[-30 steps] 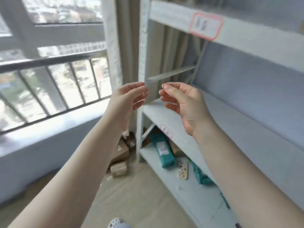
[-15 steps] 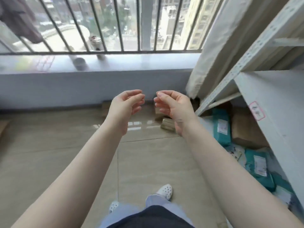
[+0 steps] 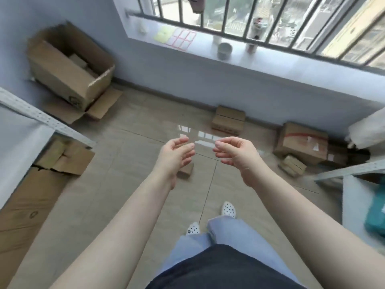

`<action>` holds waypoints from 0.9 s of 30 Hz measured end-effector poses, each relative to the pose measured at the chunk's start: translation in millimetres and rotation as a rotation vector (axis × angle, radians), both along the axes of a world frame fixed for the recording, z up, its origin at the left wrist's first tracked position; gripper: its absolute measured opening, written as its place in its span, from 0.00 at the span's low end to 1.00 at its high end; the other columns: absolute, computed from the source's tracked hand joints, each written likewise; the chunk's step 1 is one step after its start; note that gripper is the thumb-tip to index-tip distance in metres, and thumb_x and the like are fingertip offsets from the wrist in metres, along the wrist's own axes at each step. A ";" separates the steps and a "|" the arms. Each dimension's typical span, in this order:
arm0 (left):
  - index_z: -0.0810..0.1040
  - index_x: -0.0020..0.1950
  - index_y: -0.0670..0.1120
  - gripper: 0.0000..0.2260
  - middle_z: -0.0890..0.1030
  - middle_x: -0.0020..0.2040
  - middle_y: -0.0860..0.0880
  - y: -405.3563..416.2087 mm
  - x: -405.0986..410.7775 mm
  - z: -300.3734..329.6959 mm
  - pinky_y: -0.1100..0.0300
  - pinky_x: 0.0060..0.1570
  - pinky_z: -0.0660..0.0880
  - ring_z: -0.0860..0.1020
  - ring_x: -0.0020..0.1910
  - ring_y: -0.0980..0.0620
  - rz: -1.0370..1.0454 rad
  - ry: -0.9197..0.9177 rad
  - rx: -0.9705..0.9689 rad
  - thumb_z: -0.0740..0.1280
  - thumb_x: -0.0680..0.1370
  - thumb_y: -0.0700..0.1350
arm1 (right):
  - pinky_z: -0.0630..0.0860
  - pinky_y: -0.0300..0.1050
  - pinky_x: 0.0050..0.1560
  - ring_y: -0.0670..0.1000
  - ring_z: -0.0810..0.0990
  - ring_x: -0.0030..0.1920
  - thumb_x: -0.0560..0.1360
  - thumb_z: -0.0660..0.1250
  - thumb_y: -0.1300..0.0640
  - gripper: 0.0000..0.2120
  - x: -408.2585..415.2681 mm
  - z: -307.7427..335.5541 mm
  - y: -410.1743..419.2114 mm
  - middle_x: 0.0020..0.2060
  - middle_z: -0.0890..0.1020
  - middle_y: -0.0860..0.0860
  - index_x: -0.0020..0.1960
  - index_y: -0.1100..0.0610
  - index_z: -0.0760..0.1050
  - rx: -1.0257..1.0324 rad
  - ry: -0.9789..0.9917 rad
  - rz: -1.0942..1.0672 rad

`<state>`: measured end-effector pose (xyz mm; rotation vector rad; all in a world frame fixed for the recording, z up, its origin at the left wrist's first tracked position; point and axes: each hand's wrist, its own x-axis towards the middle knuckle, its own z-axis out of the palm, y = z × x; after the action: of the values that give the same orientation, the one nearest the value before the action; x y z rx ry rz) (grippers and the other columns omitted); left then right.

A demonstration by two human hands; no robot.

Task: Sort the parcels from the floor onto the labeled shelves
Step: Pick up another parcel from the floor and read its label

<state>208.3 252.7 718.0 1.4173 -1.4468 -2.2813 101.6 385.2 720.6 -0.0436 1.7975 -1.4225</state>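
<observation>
My left hand (image 3: 177, 156) and my right hand (image 3: 235, 155) are held out in front of me above the tiled floor, both empty with fingers loosely curled and apart. A small brown parcel (image 3: 186, 171) lies on the floor just under my left hand, partly hidden by it. Further off by the wall sits a flat cardboard parcel (image 3: 228, 120). At the right stand a larger box with red tape (image 3: 300, 142) and a small parcel (image 3: 292, 165) in front of it. A teal parcel (image 3: 376, 213) lies on the right shelf (image 3: 352, 197).
A big open carton (image 3: 68, 69) lies tipped in the far left corner. Flattened cardboard (image 3: 29, 207) lies under the left shelf's metal frame (image 3: 41, 117). The windowsill (image 3: 270, 65) holds cups and a sheet of labels (image 3: 181, 40). My feet (image 3: 228, 209) stand on the tiles.
My view has swung left and down, away from the right shelf to the floor and the far left corner. Both hands stay raised, empty and a little further apart.
</observation>
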 end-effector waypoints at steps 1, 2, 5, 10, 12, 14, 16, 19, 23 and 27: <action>0.74 0.59 0.46 0.11 0.80 0.53 0.46 -10.5 6.0 -2.0 0.64 0.46 0.76 0.80 0.44 0.54 0.035 0.000 0.027 0.68 0.79 0.38 | 0.75 0.39 0.42 0.48 0.79 0.38 0.74 0.70 0.58 0.01 1.6 -3.2 -13.4 0.39 0.83 0.52 0.44 0.54 0.79 0.013 -0.002 0.031; 0.74 0.60 0.46 0.11 0.80 0.53 0.46 -20.6 10.4 -3.8 0.65 0.45 0.76 0.80 0.43 0.55 0.063 0.001 0.048 0.68 0.79 0.38 | 0.75 0.40 0.42 0.48 0.79 0.38 0.75 0.70 0.58 0.01 2.0 -6.3 -27.3 0.39 0.83 0.52 0.44 0.54 0.79 0.023 -0.002 0.065; 0.74 0.59 0.46 0.11 0.80 0.53 0.46 -52.2 18.2 -9.2 0.67 0.42 0.76 0.80 0.43 0.55 0.126 -0.005 0.080 0.69 0.78 0.38 | 0.75 0.41 0.44 0.48 0.79 0.39 0.75 0.70 0.57 0.02 -0.8 -16.0 -70.3 0.39 0.83 0.51 0.43 0.53 0.79 0.033 -0.010 0.161; 0.77 0.54 0.48 0.07 0.82 0.53 0.47 -110.4 19.9 -11.9 0.66 0.44 0.77 0.81 0.43 0.56 0.207 -0.044 0.058 0.69 0.78 0.39 | 0.75 0.43 0.47 0.48 0.80 0.39 0.74 0.70 0.57 0.02 -12.5 -31.4 -148.2 0.39 0.84 0.51 0.43 0.53 0.79 0.038 -0.041 0.298; 0.77 0.52 0.49 0.06 0.82 0.53 0.47 -133.8 17.7 -11.7 0.67 0.43 0.77 0.81 0.44 0.56 0.226 -0.060 0.050 0.69 0.78 0.39 | 0.75 0.42 0.46 0.48 0.80 0.39 0.74 0.71 0.57 0.02 -16.8 -34.1 -176.2 0.39 0.84 0.51 0.43 0.53 0.79 0.036 -0.058 0.337; 0.77 0.52 0.49 0.06 0.81 0.53 0.47 -156.3 15.3 -13.6 0.68 0.43 0.78 0.81 0.45 0.55 0.235 -0.068 0.048 0.69 0.78 0.39 | 0.75 0.41 0.45 0.48 0.79 0.39 0.74 0.70 0.57 0.02 -21.1 -35.4 -200.1 0.39 0.83 0.51 0.43 0.53 0.79 0.035 -0.068 0.360; 0.77 0.51 0.49 0.06 0.81 0.53 0.47 -178.0 12.2 -15.9 0.67 0.43 0.77 0.81 0.45 0.55 0.233 -0.068 0.055 0.69 0.78 0.39 | 0.76 0.41 0.45 0.48 0.80 0.39 0.74 0.70 0.56 0.02 -25.7 -36.1 -220.4 0.39 0.83 0.51 0.44 0.53 0.79 0.043 -0.057 0.368; 0.78 0.51 0.49 0.06 0.82 0.52 0.48 -210.7 7.0 -21.7 0.66 0.46 0.77 0.81 0.45 0.55 0.210 -0.064 0.066 0.69 0.78 0.38 | 0.77 0.42 0.47 0.47 0.80 0.39 0.74 0.70 0.55 0.02 -31.0 -38.1 -246.9 0.40 0.83 0.50 0.45 0.53 0.80 0.057 -0.049 0.350; 0.78 0.52 0.48 0.06 0.82 0.51 0.48 -261.6 -2.9 -31.1 0.64 0.47 0.77 0.81 0.46 0.54 0.088 -0.061 0.078 0.69 0.78 0.38 | 0.77 0.38 0.43 0.47 0.79 0.39 0.75 0.69 0.56 0.02 -33.0 -41.9 -283.5 0.40 0.83 0.50 0.45 0.54 0.79 0.064 -0.046 0.249; 0.78 0.52 0.47 0.06 0.81 0.55 0.45 -323.9 -10.8 -34.7 0.62 0.50 0.77 0.81 0.47 0.53 -0.104 -0.073 0.073 0.69 0.78 0.38 | 0.77 0.34 0.39 0.46 0.80 0.38 0.75 0.69 0.56 0.03 -23.2 -47.8 -323.8 0.39 0.83 0.50 0.47 0.55 0.79 0.067 -0.047 0.056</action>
<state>197.5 -71.3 683.3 1.4938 -1.5061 -2.3911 78.4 61.4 672.8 -0.0248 1.7905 -1.3125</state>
